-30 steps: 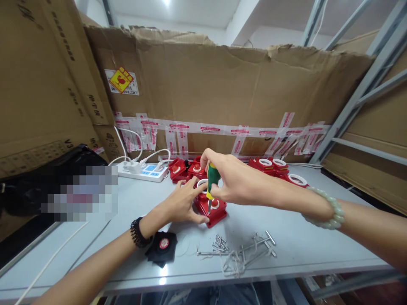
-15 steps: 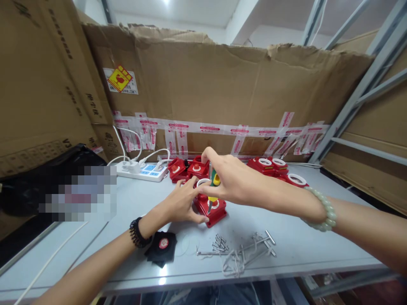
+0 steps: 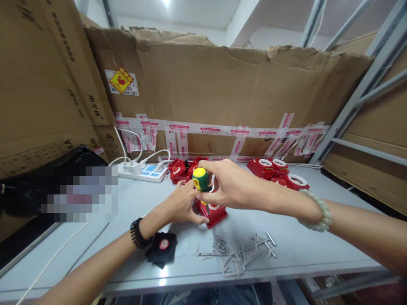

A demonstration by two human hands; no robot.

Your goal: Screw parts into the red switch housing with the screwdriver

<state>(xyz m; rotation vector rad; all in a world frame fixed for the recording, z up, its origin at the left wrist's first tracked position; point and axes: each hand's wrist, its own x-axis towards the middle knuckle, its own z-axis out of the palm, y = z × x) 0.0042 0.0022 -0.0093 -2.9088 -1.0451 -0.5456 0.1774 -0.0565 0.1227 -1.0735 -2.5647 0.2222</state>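
A green and yellow screwdriver [image 3: 200, 181] is in my right hand [image 3: 227, 183], its handle top tilted toward me and its shaft pointing down. The tip is over the near left part of a red plastic box [image 3: 218, 219]; I cannot tell whether it touches a screw. Around the left side of this box my left hand [image 3: 182, 202] is closed, thumb at the near edge and fingers toward the far side. A white ring shows on the box, partly covered by the right hand. Several loose screws [image 3: 220, 244] lie on the near side of the box.
Metal rods with clear plastic [image 3: 237, 258] lie near the table's front edge. Black pieces with a red and white label [image 3: 163, 244] sit by my left wrist. More red boxes [image 3: 267, 167] stand behind, near a power strip [image 3: 152, 173]. A cardboard wall [image 3: 216, 84] closes the back.
My right hand has turned the screwdriver, so its handle top now leans left and toward me. My left hand and the red box stay nearly in place.
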